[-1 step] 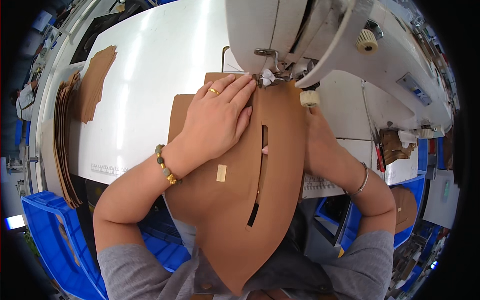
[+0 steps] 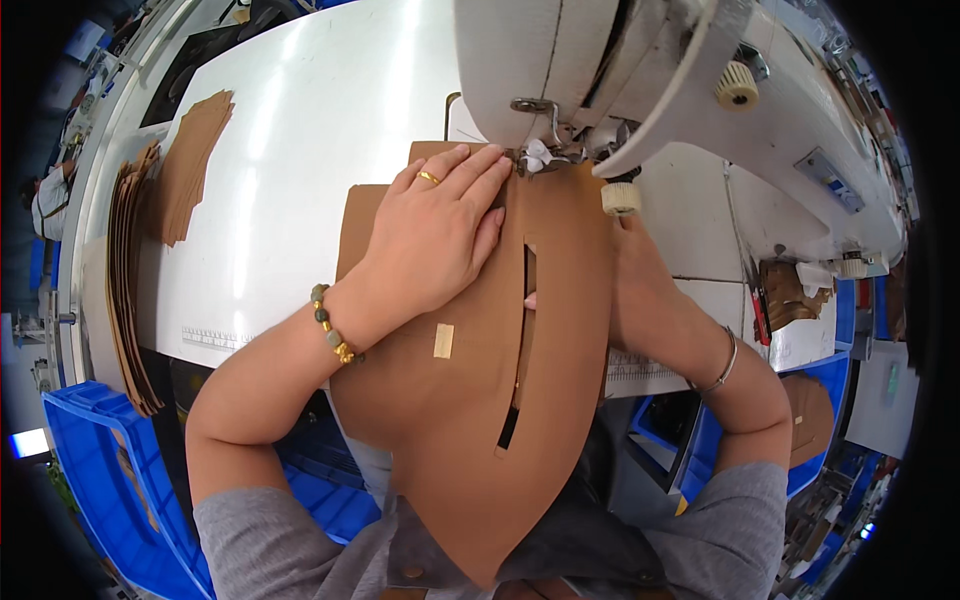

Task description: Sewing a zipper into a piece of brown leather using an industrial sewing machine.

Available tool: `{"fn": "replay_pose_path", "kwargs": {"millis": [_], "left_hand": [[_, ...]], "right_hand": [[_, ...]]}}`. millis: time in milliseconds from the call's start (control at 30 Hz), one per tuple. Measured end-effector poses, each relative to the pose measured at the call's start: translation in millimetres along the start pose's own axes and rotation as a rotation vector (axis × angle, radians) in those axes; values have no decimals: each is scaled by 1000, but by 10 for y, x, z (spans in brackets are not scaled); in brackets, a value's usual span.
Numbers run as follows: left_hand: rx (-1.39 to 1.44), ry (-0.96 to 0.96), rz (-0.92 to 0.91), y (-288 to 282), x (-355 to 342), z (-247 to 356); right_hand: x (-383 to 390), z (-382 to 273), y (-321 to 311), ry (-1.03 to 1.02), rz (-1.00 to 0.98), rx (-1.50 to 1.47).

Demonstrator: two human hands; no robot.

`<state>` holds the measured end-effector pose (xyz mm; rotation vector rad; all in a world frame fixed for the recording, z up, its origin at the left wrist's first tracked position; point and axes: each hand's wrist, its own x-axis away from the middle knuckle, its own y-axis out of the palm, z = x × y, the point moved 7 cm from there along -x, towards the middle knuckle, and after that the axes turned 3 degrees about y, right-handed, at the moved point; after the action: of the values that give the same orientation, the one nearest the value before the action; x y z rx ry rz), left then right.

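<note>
Panel [image 2: 480, 360] stretches lengthwise back from machine [image 2: 780, 150] | left hand [image 2: 430, 225], nearer machine, flat atop, unclenched | right hand [image 2: 645, 285]: grip hidden, can't tell

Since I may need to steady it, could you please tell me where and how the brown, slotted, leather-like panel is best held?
Probably by the pointed lower end of the panel, from the person's side, pinched above and below: it narrows and overhangs the white table, away from the white sewing machine.
</note>
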<state>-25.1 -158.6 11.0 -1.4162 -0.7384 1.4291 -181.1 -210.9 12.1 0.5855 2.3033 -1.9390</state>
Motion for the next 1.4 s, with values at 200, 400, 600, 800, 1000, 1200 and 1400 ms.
{"fn": "replay_pose_path", "kwargs": {"millis": [200, 400, 600, 800, 1000, 1200, 1400], "left_hand": [[-36, -71, -34, 118, -190, -285], [-59, -68, -45, 139, -264, -387], [35, -2, -104, -54, -10, -71], [67, -4, -126, -16, 171, 25], [58, -5, -130, 0, 158, 14], [52, -5, -114, -1, 147, 1], [122, 18, -97, -14, 144, -7]], "right_hand": [[-3, -4, 27, 12, -59, 11], [-31, -3, 9, 6, -34, -33], [-25, 4, -6, 20, -41, -35], [-38, 0, 8, 8, -18, -66], [-40, -11, 3, -7, -36, 38], [-14, 5, 19, 11, -114, 9], [-42, -16, 9, -61, -9, 42]]}}
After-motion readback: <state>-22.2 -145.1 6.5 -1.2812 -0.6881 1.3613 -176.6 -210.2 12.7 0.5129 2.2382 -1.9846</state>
